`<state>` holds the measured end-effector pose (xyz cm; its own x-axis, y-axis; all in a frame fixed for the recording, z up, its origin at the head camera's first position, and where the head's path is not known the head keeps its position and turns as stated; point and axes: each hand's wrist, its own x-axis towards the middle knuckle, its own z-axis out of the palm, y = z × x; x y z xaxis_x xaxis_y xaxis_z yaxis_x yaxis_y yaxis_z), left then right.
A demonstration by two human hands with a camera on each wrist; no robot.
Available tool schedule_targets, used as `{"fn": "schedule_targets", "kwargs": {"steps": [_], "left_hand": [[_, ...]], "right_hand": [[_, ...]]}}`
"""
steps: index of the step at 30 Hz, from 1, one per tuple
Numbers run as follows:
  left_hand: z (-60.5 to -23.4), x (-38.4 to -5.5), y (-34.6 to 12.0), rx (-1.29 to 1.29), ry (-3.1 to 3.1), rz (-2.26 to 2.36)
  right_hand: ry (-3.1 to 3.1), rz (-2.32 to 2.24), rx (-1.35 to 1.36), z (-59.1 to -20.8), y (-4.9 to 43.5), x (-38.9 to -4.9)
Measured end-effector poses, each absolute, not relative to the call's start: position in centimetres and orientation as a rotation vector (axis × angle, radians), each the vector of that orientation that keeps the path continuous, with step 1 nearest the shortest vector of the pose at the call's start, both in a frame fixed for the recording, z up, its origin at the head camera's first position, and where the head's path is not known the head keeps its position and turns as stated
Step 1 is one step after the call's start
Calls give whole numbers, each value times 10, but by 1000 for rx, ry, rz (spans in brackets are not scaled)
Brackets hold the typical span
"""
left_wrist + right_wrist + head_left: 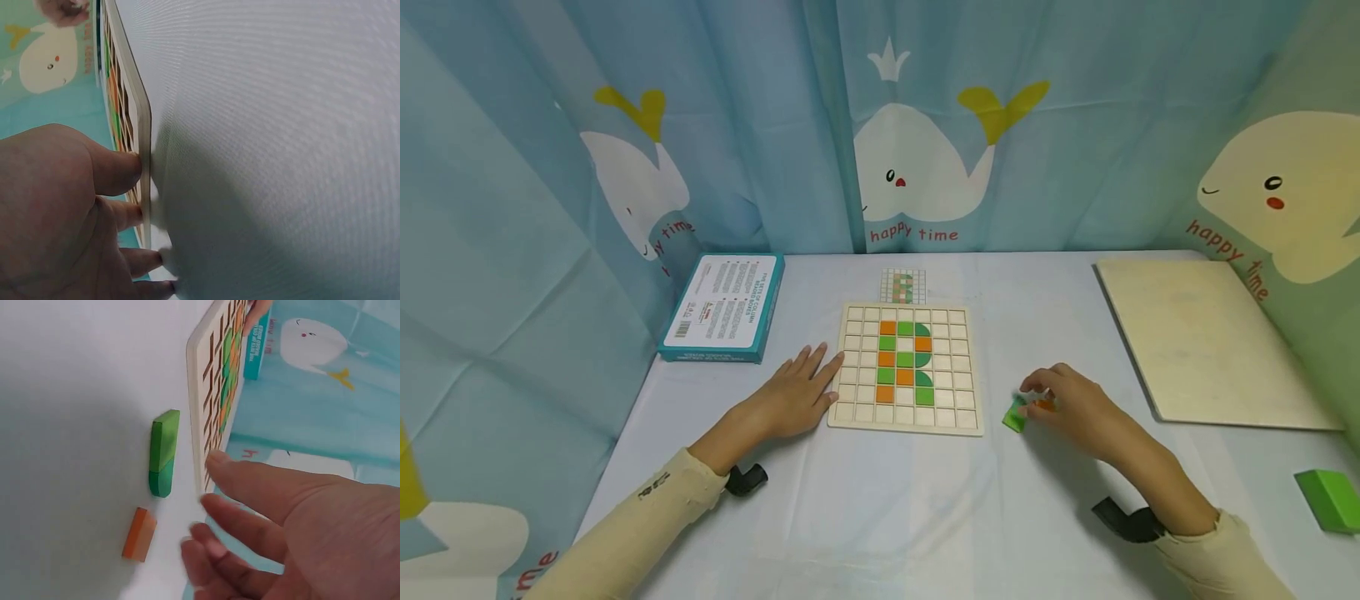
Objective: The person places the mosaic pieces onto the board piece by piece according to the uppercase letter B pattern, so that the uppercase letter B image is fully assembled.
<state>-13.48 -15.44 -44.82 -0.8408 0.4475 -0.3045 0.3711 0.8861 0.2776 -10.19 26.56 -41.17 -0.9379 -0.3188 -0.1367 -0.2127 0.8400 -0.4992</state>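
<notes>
A wooden grid board (895, 428) lies mid-table, its orange, light green and dark green tiles forming a letter R. My left hand (793, 396) lies with spread fingers at the board's left edge; in the left wrist view its thumb (119, 172) touches the rim. To the right of the board, my right hand (1075, 408) hovers low over loose tiles, holding none. The right wrist view shows its thumb and fingers apart. Below them lie a light green square tile (164, 440), a rounded dark green tile (161, 481) against it, and an orange tile (139, 536).
Behind the board lies a small pattern card (903, 286). A teal box (722, 308) sits at the back left. At the right is a large pale wooden panel (1217, 342), with a green block (1328, 500) nearer me. Whale-print curtains (805, 125) enclose the table.
</notes>
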Motion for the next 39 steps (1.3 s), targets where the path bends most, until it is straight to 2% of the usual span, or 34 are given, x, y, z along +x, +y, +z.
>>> {"fn": "schedule_targets", "kwargs": {"steps": [7, 13, 30, 39], "left_hand": [[-448, -134, -155, 609, 2686, 295], [-446, -134, -155, 605, 2686, 290], [-447, -134, -155, 603, 2687, 306], [-446, -134, -155, 610, 2689, 308]], "right_hand": [[2863, -598, -362, -425, 260, -83], [2966, -664, -450, -440, 249, -79], [3024, -794, -557, -445, 240, -100], [2897, -815, -593, -434, 201, -108]]}}
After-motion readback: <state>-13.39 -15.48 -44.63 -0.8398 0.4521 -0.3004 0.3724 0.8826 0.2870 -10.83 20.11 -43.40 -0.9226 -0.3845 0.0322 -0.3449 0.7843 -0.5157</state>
